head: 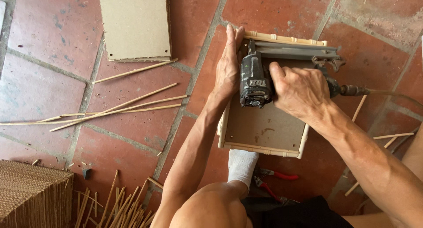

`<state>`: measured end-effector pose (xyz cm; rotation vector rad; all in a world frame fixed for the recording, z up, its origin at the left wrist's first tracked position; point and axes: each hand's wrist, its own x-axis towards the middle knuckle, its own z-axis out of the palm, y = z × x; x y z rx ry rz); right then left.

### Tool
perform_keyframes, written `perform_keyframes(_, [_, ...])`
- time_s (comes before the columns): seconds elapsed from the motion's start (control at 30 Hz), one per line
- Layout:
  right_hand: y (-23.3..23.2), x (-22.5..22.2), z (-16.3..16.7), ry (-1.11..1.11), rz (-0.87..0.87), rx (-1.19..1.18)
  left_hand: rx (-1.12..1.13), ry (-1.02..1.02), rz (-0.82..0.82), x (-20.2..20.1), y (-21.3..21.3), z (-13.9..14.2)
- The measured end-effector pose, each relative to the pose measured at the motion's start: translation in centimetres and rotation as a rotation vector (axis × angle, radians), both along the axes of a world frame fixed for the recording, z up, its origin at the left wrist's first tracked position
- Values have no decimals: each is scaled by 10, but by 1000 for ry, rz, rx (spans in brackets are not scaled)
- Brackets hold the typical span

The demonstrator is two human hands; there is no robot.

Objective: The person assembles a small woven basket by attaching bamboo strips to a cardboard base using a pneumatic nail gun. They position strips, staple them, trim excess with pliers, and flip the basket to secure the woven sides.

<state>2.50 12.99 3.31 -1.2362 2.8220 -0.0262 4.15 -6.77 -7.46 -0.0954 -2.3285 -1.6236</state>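
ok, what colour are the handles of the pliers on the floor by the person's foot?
Red handles on the pliers, clearest in the head view, beside the white sock.

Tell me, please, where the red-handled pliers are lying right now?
In the head view the red-handled pliers lie on the tiled floor at bottom centre, just below the bamboo-framed tray and right beside the white sock.

Setting: small craft workshop, work done at floor level on red clay floor tiles (132, 135). Evidence: loose bamboo splints (119, 108) scattered about, stack of woven matting (31, 192), cut board panel (134, 23), red-handled pliers (275, 177) (partly hidden), pneumatic nail gun (260, 80) on air hose (387, 93).
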Motion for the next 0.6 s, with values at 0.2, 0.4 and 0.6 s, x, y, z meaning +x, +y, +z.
perform_keyframes(0.2, [-7, 8, -2, -3, -43, -36, -65, 7, -42, 2, -5, 5])
perform_keyframes(0.4, [-4, 9, 0, -45, -52, 21, -216, 34, 21, -1, -3, -9])
perform_keyframes(0.6, [87, 91, 41, -92, -333, 17, -512, -102, 109, -10, 3, -17])
